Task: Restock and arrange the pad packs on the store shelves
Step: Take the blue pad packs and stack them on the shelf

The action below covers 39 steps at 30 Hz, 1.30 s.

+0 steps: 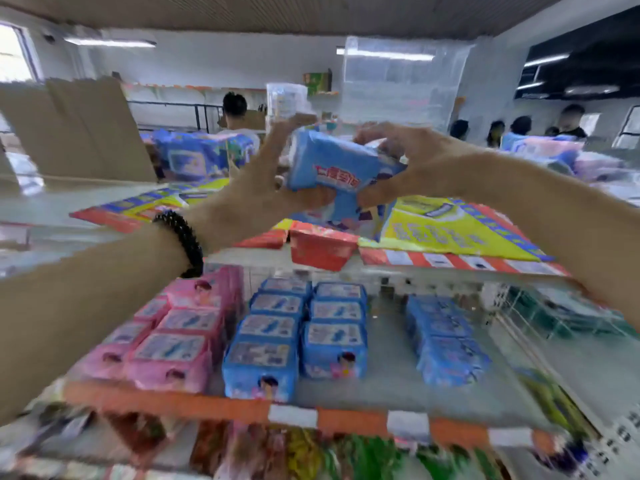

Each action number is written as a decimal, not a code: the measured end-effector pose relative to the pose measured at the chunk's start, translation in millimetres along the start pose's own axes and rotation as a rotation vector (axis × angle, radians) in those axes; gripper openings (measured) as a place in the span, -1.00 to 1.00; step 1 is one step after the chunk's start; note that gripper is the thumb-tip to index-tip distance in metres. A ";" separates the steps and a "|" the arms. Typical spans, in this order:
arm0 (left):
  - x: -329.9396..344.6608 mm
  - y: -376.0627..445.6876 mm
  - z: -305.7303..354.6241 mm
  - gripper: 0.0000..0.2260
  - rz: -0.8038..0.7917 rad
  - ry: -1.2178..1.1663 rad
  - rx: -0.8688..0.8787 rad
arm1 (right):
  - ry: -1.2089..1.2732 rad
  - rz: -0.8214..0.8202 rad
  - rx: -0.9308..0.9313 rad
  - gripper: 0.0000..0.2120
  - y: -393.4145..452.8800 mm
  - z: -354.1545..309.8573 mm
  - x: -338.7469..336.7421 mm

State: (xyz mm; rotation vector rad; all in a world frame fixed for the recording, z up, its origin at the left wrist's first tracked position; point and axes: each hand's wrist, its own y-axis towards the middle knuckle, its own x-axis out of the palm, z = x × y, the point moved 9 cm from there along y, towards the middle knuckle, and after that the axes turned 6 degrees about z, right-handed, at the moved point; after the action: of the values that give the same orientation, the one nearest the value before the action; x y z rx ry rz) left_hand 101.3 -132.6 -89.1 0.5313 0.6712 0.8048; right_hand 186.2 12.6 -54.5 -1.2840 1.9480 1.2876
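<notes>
Both hands hold one blue pad pack (337,168) up above the top shelf. My left hand (273,174), a black bead bracelet on its wrist, grips the pack's left end. My right hand (412,161) grips its right end, fingers curled over the top. More blue packaging (332,216) hangs just under the held pack. On the middle shelf (391,375) below stand rows of pink pad packs (173,344), two rows of blue pad packs (298,330) and a shorter blue row (446,341) to the right. The view is blurred.
Flat red and yellow cartons (450,233) lie on the top shelf. An orange price rail (214,403) edges the middle shelf, with colourful packets (311,452) below it. Cardboard (83,129) stands at the back left. Several people (519,129) stand behind.
</notes>
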 end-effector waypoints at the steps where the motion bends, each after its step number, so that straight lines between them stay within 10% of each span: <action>1: 5.4 -15.9 8.3 -0.32 0.022 -0.014 0.004 | 0.022 -0.004 -0.018 -0.19 -15.3 -4.4 -2.6; 10: 34.5 -116.7 36.5 -0.61 0.118 -0.221 -0.168 | 0.595 0.146 -0.032 -0.02 -158.3 -2.7 13.2; 27: 47.2 -250.3 -10.5 -0.60 0.061 -0.339 -0.455 | 0.864 0.324 0.327 -0.63 -238.4 -15.1 150.8; 39: 13.9 -328.8 -93.6 -0.11 0.088 -0.322 -0.811 | 0.798 0.316 0.551 -0.67 -258.4 -23.8 237.5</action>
State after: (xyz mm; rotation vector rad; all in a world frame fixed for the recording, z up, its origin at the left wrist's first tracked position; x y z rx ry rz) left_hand 196.8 -297.8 -373.1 -0.0569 -0.0060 0.9659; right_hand 310.9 -145.0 -343.2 -1.3243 2.8655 0.2510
